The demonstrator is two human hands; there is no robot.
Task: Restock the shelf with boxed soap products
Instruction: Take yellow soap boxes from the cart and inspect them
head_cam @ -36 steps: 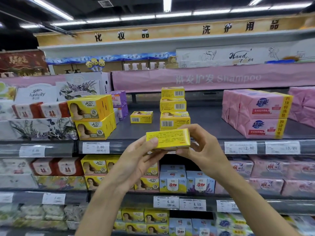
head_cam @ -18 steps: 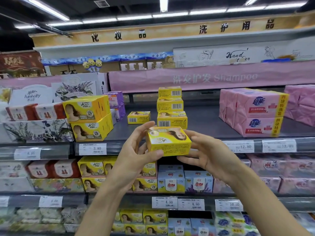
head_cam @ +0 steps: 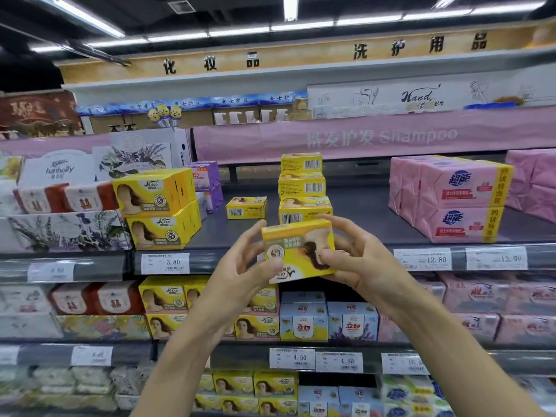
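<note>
Store shelving fills your view; the dark middle shelf [head_cam: 361, 224] carries pink soap packs [head_cam: 457, 200] toward its right end, yellow multipacks [head_cam: 156, 206] toward its left, and a stack of three yellow boxes [head_cam: 302, 188] mid-shelf. Your left hand [head_cam: 240, 275] and right hand [head_cam: 361, 266] both pinch a yellow soap box [head_cam: 294, 245] by its sides, tilted, in the air before the shelf's front edge.
</note>
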